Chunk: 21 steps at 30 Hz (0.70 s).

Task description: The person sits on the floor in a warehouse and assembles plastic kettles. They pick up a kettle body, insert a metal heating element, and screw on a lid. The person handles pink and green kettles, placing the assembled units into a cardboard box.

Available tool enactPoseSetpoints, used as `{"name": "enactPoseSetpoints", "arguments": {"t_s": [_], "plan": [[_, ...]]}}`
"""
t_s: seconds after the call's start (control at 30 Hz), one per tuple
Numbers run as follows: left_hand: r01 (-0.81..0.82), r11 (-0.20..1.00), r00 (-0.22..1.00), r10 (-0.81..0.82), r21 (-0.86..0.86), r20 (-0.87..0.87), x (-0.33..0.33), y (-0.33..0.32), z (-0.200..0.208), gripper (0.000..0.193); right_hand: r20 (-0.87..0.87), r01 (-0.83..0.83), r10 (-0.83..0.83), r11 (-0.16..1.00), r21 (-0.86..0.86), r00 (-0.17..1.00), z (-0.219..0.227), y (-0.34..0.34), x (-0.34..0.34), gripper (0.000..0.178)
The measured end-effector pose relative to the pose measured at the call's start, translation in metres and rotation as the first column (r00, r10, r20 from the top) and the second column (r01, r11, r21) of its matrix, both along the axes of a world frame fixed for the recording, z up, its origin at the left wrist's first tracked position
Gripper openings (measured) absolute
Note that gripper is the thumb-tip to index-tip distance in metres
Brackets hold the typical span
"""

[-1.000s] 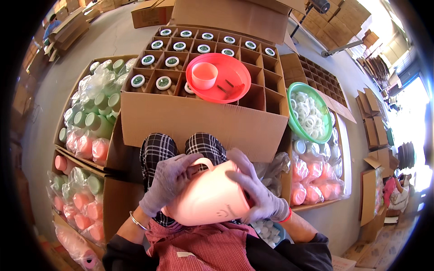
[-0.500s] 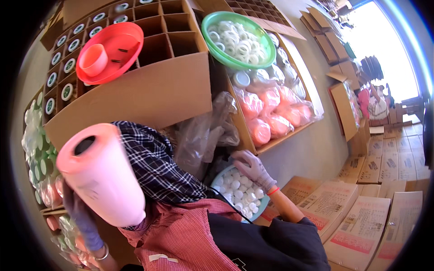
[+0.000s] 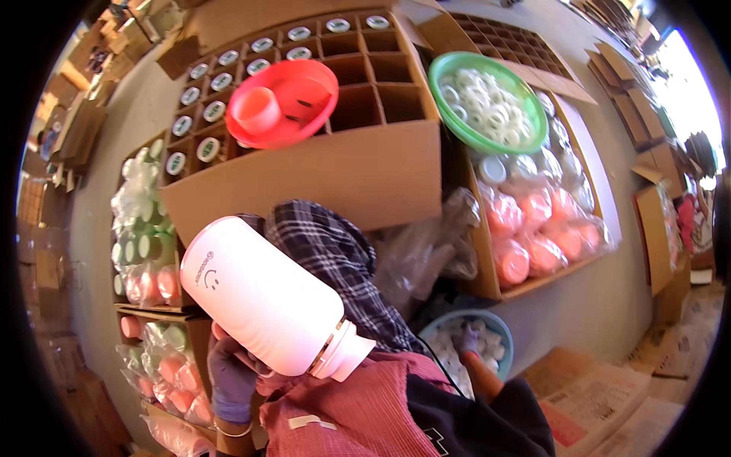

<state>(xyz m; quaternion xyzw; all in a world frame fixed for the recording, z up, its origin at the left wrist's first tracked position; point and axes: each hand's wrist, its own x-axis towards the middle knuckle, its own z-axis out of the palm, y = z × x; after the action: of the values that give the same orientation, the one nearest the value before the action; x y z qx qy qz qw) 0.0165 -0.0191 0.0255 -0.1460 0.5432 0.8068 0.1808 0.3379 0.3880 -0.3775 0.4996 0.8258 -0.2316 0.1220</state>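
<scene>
My left hand (image 3: 232,375), in a grey-purple glove, is closed round the lower side of a pink bottle (image 3: 263,293) with a printed smiley face. The bottle lies tilted across my lap, its pale stepped neck (image 3: 344,352) pointing down to the right. My gloved right hand (image 3: 470,340) reaches into a light blue basin (image 3: 505,335) of small white caps (image 3: 449,356). Its fingers are down among the caps and partly hidden, so whether it grips one does not show.
Ahead stands a divided carton (image 3: 320,179) of bottles with a red bowl (image 3: 324,84) and pink cup on top. To its right, a green basin (image 3: 442,72) of white rings rests over a carton of bagged pink pieces (image 3: 544,251). More bagged items (image 3: 148,251) are at left.
My right hand has gone from the basin's rim down into the caps. The bottle has turned in my left hand, its neck now toward the lower right. The view has shifted left.
</scene>
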Motion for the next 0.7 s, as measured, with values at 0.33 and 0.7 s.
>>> {"name": "enactPoseSetpoints", "arguments": {"t_s": [0.33,0.7], "plan": [[-0.224,0.892,0.975,0.207,0.392,0.086,0.01,-0.02,-0.013,0.011,-0.485,-0.365,0.361,0.927,0.09,0.796,0.213,-0.016,-0.123,0.039],[-0.261,0.819,0.961,0.271,0.51,0.057,0.01,0.02,-0.005,0.018,-0.782,-0.551,0.62,0.631,0.547,-0.066,0.444,-0.175,-0.361,0.045]]}}
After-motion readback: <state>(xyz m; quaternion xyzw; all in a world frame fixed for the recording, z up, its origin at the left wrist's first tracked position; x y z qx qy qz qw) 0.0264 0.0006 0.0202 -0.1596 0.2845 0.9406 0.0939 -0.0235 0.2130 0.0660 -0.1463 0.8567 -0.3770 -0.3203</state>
